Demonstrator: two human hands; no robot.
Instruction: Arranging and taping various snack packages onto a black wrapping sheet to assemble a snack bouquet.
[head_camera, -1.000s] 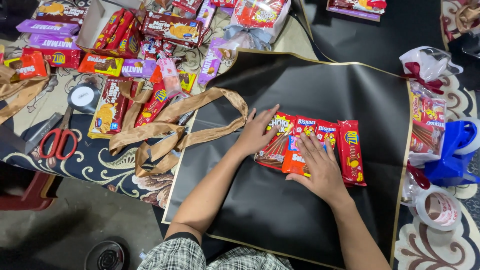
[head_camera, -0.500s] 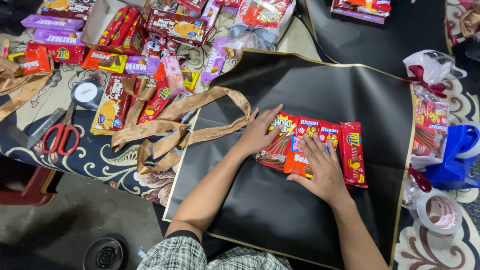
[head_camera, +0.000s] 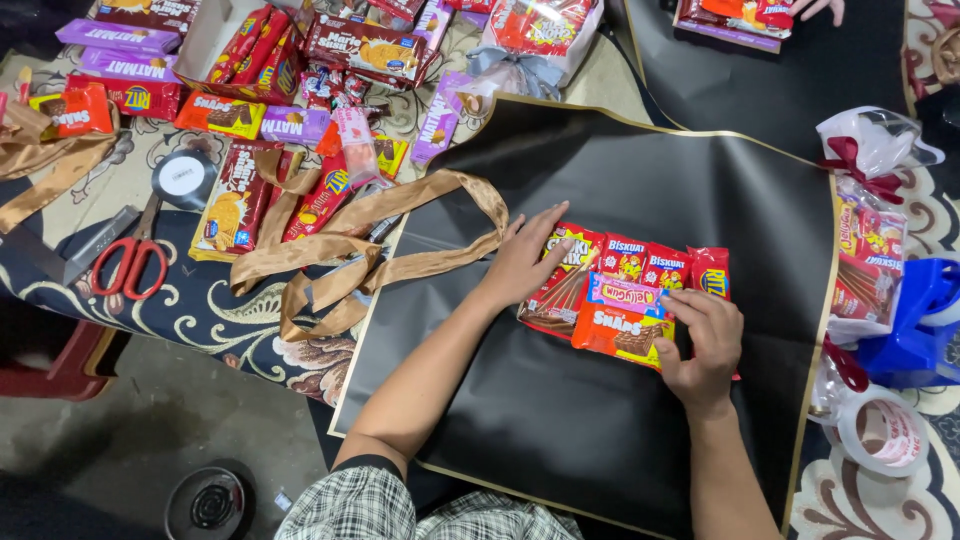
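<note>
Two hands rest on a small cluster of snack packs (head_camera: 625, 300) lying flat on a black sheet (head_camera: 600, 430) with a thin gold edge. The right hand (head_camera: 703, 345) curls over the cluster's near right corner, fingers bent and pinching an orange pack (head_camera: 618, 332). The left hand (head_camera: 525, 262) lies flat with fingers spread on the cluster's left end, over a red pack showing brown sticks. Above the orange pack sit a narrow purple-pink pack, then a row of red packs; the rightmost red one is partly covered by the right hand.

Near left, a checked sleeve (head_camera: 360, 505) is cut off by the frame, and a round dark object (head_camera: 207, 503) lies on the grey floor (too dim to identify). Near right, a roll of clear tape (head_camera: 885, 432) sits on patterned cloth, beside a blue bag (head_camera: 920, 320) and clear bags tied with dark red ribbon (head_camera: 850, 160).

Left of the sheet, a glossy tan ribbon (head_camera: 370, 245) loops loosely over the cloth. Red-handled scissors (head_camera: 128, 262) lie further left.

Far left, many flat packs are scattered: long purple ones, red ones, orange ones and an open white box (head_camera: 215, 35) of red sticks. At the far right, another person's fingers (head_camera: 820, 8) are barely visible at the edge.
</note>
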